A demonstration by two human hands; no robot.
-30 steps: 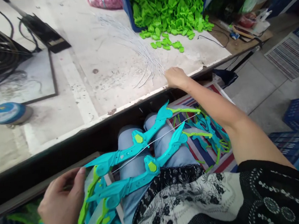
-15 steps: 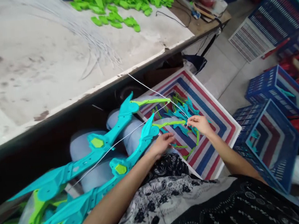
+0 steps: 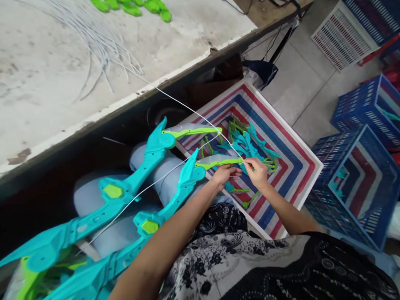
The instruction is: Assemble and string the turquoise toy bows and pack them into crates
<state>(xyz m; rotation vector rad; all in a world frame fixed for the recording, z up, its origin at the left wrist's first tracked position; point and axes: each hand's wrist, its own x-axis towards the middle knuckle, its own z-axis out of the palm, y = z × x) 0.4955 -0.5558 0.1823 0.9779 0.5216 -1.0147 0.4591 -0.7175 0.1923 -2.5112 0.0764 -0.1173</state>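
Observation:
Two turquoise toy bows with lime-green limb tips lie across my lap, the farther toy bow (image 3: pixel 151 149) and the nearer toy bow (image 3: pixel 184 179). My left hand (image 3: pixel 225 175) is at the nearer bow's green tip, its fingers curled against the limb; their exact hold is partly hidden. Just right of it, my right hand (image 3: pixel 257 172) pinches a white string (image 3: pixel 182 103) at the end of that tip. The string runs up to the table. Another white string (image 3: pixel 137 195) stretches from the farther bow's tip down toward the lower left.
A lined crate (image 3: pixel 289 133) with turquoise and green parts stands beyond my hands. Loose white strings (image 3: pixel 102 47) and green pieces (image 3: pixel 129 3) lie on the table (image 3: pixel 44 102). Blue crates (image 3: pixel 368 178) stand at right. More bow parts (image 3: pixel 27 293) sit at lower left.
My left hand has moved up and right to the nearer bow's green tip. My right hand has come slightly left, closer to the tip, still pinching string. The view has shifted a little.

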